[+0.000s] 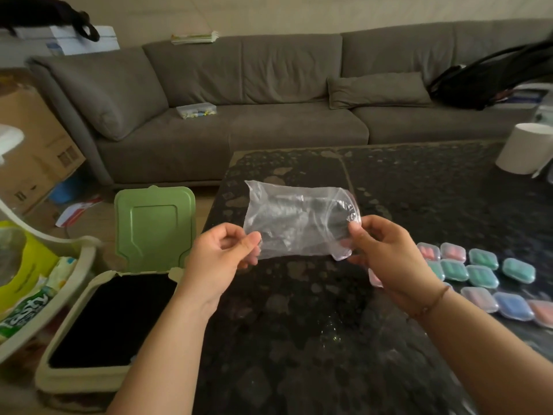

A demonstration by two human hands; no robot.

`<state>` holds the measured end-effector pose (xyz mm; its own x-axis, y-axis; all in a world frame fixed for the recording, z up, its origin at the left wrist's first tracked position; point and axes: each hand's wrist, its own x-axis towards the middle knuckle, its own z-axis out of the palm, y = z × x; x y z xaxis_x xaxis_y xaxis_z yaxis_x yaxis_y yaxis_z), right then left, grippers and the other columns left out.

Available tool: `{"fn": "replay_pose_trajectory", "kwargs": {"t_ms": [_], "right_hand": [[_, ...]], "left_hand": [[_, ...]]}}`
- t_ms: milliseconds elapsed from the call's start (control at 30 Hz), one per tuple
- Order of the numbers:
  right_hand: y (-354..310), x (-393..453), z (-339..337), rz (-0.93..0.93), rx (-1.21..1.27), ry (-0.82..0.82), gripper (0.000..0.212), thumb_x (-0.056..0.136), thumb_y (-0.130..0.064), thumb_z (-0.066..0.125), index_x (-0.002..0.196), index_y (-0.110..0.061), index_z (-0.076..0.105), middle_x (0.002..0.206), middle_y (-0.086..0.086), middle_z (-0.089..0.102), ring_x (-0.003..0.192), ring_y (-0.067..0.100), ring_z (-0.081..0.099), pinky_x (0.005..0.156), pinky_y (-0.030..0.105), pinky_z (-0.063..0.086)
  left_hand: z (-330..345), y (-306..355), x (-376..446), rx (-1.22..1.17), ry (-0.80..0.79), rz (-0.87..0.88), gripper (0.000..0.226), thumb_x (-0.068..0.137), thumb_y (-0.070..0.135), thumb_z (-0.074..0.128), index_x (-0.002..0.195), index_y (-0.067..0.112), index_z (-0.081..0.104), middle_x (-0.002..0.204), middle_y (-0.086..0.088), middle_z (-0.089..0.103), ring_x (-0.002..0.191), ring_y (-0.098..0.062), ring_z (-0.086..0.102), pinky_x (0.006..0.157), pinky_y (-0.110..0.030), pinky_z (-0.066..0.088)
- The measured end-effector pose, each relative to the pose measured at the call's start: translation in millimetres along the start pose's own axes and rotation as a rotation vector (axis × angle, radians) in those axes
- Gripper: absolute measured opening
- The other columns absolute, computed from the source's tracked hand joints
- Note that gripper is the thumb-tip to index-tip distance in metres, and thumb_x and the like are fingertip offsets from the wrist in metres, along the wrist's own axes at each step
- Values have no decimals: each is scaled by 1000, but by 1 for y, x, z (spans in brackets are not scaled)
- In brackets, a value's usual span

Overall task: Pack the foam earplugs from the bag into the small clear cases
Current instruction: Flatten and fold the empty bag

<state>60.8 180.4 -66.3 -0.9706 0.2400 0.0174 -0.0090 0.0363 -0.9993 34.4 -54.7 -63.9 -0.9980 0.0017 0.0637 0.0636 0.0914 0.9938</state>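
Head view, left to right: my left hand pinches one edge of the clear bag, my right hand pinches the other, above the table. Bag appears empty; glare prevents confirmation. Hold it taut to check for earplugs. Filled cases lie right, partly cut off.

Both forearms reach forward, raised. Left grip pinches with thumb and forefinger; right grip likewise, thin bracelet on wrist.
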Motion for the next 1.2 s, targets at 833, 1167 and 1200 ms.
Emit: {"fn": "replay_pose_trajectory", "kwargs": {"t_ms": [833, 1167, 1200], "right_hand": [[-16, -7, -3, 28, 94, -87, 37, 80, -3, 73, 115, -15, 65, 82, 7, 76, 72, 15, 71, 71, 34, 55], [-30, -27, 19, -159, -51, -316, 18, 78, -4, 77, 84, -21, 76, 82, 7, 76, 76, 16, 72, 74, 32, 57], [-30, -26, 19, -165, -62, -296, 14, 79, -7, 76, 85, -20, 76, 82, 7, 76, 76, 17, 72, 75, 35, 57]], "left_hand": [[16, 0, -5, 104, 255, 175, 42, 93, 33, 65, 133, 25, 56, 129, 11, 61, 114, -8, 60, 98, -27, 48], [25, 29, -15, 310, -73, 597, 19, 94, 32, 60, 105, 20, 70, 92, 17, 69, 94, -6, 67, 78, -17, 51], [23, 30, -15, 278, -72, 599, 17, 94, 29, 61, 104, 20, 70, 90, 16, 69, 92, -8, 67, 77, -14, 49]]}}
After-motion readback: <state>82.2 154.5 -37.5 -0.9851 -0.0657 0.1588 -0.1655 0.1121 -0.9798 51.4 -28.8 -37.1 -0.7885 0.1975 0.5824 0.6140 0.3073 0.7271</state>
